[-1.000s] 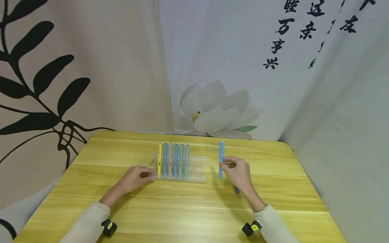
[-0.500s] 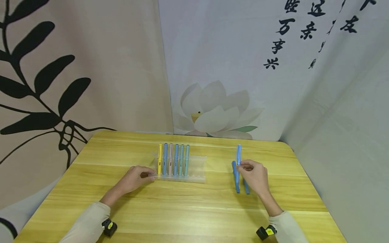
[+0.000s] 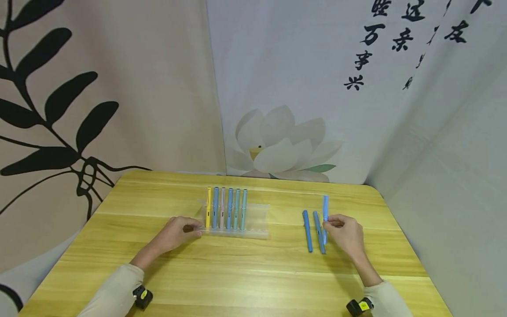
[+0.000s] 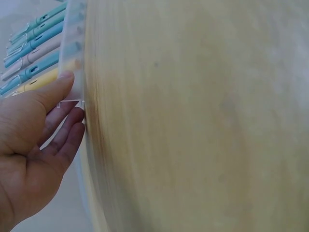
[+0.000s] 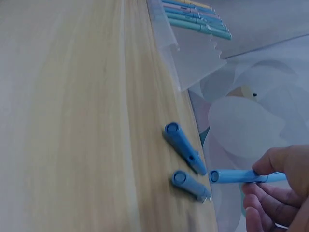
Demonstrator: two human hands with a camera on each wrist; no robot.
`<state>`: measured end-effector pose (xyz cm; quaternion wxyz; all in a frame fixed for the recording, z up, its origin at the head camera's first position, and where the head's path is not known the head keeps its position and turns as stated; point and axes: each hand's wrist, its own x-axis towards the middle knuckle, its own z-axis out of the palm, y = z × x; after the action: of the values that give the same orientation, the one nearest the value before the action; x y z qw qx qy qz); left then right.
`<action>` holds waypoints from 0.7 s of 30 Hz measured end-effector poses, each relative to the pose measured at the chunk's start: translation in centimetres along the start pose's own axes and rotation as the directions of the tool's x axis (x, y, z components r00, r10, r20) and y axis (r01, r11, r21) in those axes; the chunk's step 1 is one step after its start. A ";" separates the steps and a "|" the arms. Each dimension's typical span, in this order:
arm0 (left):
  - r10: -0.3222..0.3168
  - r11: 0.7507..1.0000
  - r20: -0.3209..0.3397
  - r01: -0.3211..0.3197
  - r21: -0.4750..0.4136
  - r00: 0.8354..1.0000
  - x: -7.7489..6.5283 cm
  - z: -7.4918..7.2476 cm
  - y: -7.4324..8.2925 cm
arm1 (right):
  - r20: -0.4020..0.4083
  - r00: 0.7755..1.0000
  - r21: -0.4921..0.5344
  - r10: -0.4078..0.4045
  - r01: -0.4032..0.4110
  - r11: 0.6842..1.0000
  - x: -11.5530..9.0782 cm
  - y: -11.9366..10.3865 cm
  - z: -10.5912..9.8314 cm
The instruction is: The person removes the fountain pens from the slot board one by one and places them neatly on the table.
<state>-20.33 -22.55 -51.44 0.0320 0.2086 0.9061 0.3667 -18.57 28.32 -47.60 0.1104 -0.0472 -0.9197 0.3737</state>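
Note:
A clear plastic pen rack (image 3: 257,219) stands left of the table's middle. It holds a row of several pens: a yellow pen (image 3: 208,207) at the left end, then blue, pale pink and green ones. My left hand (image 3: 178,233) pinches the rack's left end; in the left wrist view the thumb (image 4: 62,87) lies on its front strip. My right hand (image 3: 347,234) pinches a light blue pen (image 3: 325,208) around its middle. In the right wrist view this pen (image 5: 236,176) appears lifted off the table. Just left of it, two blue pens (image 3: 307,231) (image 3: 318,231) lie side by side.
The wooden table (image 3: 237,277) ends at a back edge along a hanging cloth (image 3: 285,88) printed with a flower and writing. Another cloth wall (image 3: 447,176) runs down the right side. The rack's right part has bare slots.
My right hand has moved right and slightly nearer with the light blue pen, uncovering the two blue pens on the table. The left hand and the rack have stayed put.

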 end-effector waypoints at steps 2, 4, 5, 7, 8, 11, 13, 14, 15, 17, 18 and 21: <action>0.001 1.000 -0.002 -0.001 0.000 1.000 0.0 0.0 0.0 | 0.001 1.000 -0.015 0.004 -0.004 1.000 0.1 0.4 -0.1; 0.000 1.000 -0.001 0.000 -0.004 1.000 0.0 0.0 0.0 | 0.008 1.000 -0.027 0.010 -0.010 1.000 0.1 0.8 -0.2; -0.001 1.000 -0.001 0.001 -0.004 1.000 0.0 0.0 0.0 | 0.014 1.000 -0.033 0.010 -0.010 0.999 0.0 0.9 -0.3; -0.005 1.000 -0.001 0.005 -0.007 1.000 0.0 -0.1 0.0 | 0.028 1.000 -0.047 0.011 -0.010 0.999 0.0 1.2 -0.3; -0.007 1.000 -0.001 0.007 -0.008 1.000 0.0 -0.1 0.0 | 0.035 0.999 -0.053 0.011 -0.010 0.999 0.0 1.3 -0.3; -0.010 1.000 -0.001 0.010 -0.012 1.000 0.0 -0.1 -0.1 | 0.059 0.998 -0.069 0.018 -0.014 0.998 0.0 1.7 -0.3; -0.006 1.000 -0.001 0.006 -0.013 1.000 0.0 -0.1 -0.1 | 0.074 0.997 -0.084 0.028 -0.022 0.996 0.0 2.0 -0.2; -0.003 1.000 0.000 0.003 -0.015 1.000 0.0 0.0 -0.2 | 0.080 0.996 -0.089 0.035 -0.028 0.996 0.1 2.1 -0.2; -0.001 1.000 0.001 0.001 -0.016 1.000 0.0 0.0 -0.2 | 0.086 0.995 -0.095 0.041 -0.033 0.995 0.1 2.3 -0.1; 0.002 1.000 0.002 -0.002 -0.015 1.000 0.0 0.0 -0.2 | 0.099 0.994 -0.103 0.055 -0.044 0.994 0.1 2.5 0.0; 0.002 1.000 0.002 -0.002 -0.015 1.000 0.0 0.0 -0.2 | 0.106 0.993 -0.105 0.060 -0.049 0.993 0.2 2.6 0.1; 0.002 1.000 -0.001 -0.002 -0.010 1.000 0.0 0.0 -0.2 | 0.121 0.990 -0.109 0.076 -0.063 0.992 0.3 2.9 0.2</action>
<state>-20.43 -22.64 -51.59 0.0319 0.2091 0.9041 0.3712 -18.95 30.32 -49.73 0.0368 -0.0613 -0.9409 0.3309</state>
